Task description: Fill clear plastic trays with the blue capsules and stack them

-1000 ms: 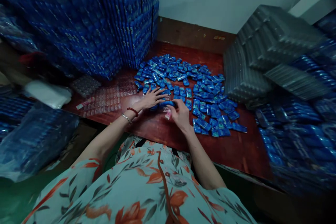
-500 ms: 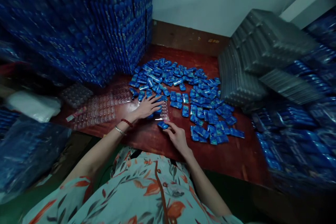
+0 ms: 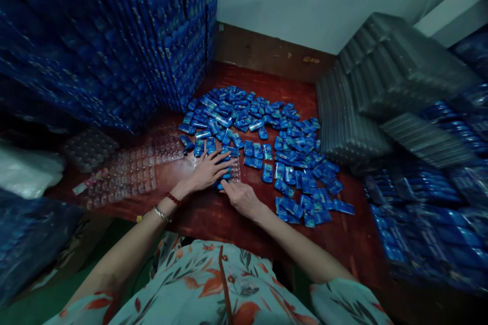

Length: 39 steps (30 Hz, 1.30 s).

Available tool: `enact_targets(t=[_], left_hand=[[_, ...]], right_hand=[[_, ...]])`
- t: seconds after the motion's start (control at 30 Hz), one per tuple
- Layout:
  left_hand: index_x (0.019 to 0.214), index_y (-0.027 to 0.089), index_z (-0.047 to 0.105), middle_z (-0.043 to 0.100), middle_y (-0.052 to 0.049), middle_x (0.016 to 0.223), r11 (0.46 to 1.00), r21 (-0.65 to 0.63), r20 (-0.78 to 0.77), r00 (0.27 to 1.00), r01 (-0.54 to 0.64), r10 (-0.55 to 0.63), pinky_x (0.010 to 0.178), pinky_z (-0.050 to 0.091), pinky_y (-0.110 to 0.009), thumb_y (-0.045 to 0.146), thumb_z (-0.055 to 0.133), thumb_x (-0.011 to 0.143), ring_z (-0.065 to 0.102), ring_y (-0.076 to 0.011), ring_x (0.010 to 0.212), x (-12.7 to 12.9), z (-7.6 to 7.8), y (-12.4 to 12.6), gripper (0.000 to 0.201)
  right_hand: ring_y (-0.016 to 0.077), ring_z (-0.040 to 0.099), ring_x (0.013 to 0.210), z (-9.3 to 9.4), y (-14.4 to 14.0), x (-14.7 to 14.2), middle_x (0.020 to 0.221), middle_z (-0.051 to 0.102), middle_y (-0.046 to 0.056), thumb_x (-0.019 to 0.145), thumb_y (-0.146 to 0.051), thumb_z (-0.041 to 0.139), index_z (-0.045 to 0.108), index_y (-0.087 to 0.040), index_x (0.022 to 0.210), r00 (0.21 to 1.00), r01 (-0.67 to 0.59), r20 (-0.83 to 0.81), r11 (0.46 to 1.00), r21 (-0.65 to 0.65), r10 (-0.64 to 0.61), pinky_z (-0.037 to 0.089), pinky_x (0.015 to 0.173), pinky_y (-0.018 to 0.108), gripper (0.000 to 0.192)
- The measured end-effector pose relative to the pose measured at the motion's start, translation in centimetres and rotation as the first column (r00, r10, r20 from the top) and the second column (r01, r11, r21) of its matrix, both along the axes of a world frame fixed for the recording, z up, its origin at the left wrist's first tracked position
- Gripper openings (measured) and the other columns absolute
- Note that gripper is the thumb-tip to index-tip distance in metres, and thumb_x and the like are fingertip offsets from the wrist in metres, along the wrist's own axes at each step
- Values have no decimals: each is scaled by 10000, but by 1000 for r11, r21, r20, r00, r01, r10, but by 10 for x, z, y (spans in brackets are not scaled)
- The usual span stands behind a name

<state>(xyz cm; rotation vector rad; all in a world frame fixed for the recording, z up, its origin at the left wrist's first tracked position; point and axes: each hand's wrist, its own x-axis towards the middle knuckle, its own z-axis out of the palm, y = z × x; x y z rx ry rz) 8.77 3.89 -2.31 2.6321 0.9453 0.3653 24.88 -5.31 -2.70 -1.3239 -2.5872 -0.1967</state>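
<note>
In the head view, my left hand (image 3: 209,170) lies with fingers spread over a clear plastic blister tray (image 3: 236,168) and the small blue packets in it. Just in front of it, my right hand (image 3: 241,198) has its fingers pressed together on a small blue packet (image 3: 221,186) at the tray's near edge. Much of the tray is hidden under my hands. Beyond my fingers spreads a heap of loose blue packets (image 3: 232,106), curving round to the right side of the red-brown table (image 3: 244,236).
Tall stacks of filled blue trays (image 3: 163,45) rise at the left. Clear trays (image 3: 129,175) lie on the table's left part. At the right stand stacks of grey-looking trays (image 3: 396,71), with more blue packs (image 3: 427,213) beside them. A wall (image 3: 278,5) closes the back.
My right hand has moved left and in toward the tray with the blue packet, which now sits at the tray's near edge. My left hand stays spread over the tray. The view has shifted slightly.
</note>
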Motion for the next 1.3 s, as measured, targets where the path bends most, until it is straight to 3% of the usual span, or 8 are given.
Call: enact_targets(t=[0.27, 0.53, 0.73, 0.87, 0.97, 1.1, 1.2, 1.3], left_hand=[[1326, 362, 447, 376, 8, 1458, 998, -47, -31, 999, -31, 30, 1087, 178, -536, 375, 337, 955, 300, -261, 1332, 3, 9, -4, 387], [1343, 374, 420, 367, 10, 1464, 1000, -28, -35, 999, -12, 11, 1083, 180, -537, 375, 319, 958, 289, -263, 1340, 1, 6, 0, 398], [1333, 369, 437, 374, 14, 1460, 1000, -9, -19, 1000, 6, -7, 1097, 161, -519, 380, 305, 961, 289, -252, 1337, -3, 3, -5, 395], [1361, 348, 403, 376, 6, 1459, 999, -36, 0, 1000, 15, -15, 1102, 151, -513, 382, 297, 963, 263, -252, 1352, 4, 4, -31, 413], [1385, 349, 357, 342, 9, 1478, 996, -89, 0, 1000, -17, 17, 1104, 130, -539, 410, 291, 960, 237, -259, 1369, 9, 7, -52, 435], [1424, 328, 276, 295, -19, 1498, 984, -177, 35, 999, -11, 17, 1118, 107, -544, 453, 289, 950, 206, -258, 1390, 8, 10, -62, 490], [1436, 301, 251, 310, -42, 1491, 974, -222, 168, 982, -47, 86, 1122, 180, -482, 442, 281, 955, 269, -216, 1371, 4, 10, -52, 502], [1304, 233, 496, 505, -75, 1351, 955, -236, 313, 917, -178, 248, 1045, 339, -400, 395, 319, 952, 448, -205, 1242, 2, 9, -24, 425]], right_hand=[[142, 635, 706, 1, -17, 13, 767, 677, 75, 959, -270, 402, 589, -116, 1108, 994, 74, -67, 984, -159, -86, 436, 652, 221, 285], [185, 651, 657, 26, 6, -18, 737, 682, 104, 931, -201, 418, 603, -115, 1061, 972, 208, 172, 918, -337, -157, 436, 559, 248, 242], [132, 625, 656, -6, -10, 10, 739, 688, 45, 925, -231, 463, 612, -176, 1150, 954, 68, -287, 994, -89, -91, 461, 671, 235, 276], [147, 606, 804, -13, 16, 43, 899, 663, 58, 933, -213, 404, 657, -199, 1047, 743, 395, -552, 914, -96, -379, 470, 754, 262, 277], [194, 560, 893, -8, 60, 53, 959, 608, 85, 914, -233, 445, 666, -194, 993, 761, 499, -368, 844, -196, -535, 464, 758, 303, 238], [236, 506, 913, -6, 102, 46, 945, 592, 118, 881, -172, 482, 662, -167, 911, 881, 418, -123, 873, -251, -457, 440, 754, 341, 182], [228, 497, 872, -10, 107, 40, 888, 594, 124, 878, -105, 434, 645, -147, 868, 900, 373, -134, 893, -251, -414, 432, 753, 340, 216], [217, 494, 892, -10, 91, 45, 915, 595, 115, 860, -47, 391, 625, -141, 928, 907, 348, -147, 899, -267, -395, 425, 796, 335, 262]])
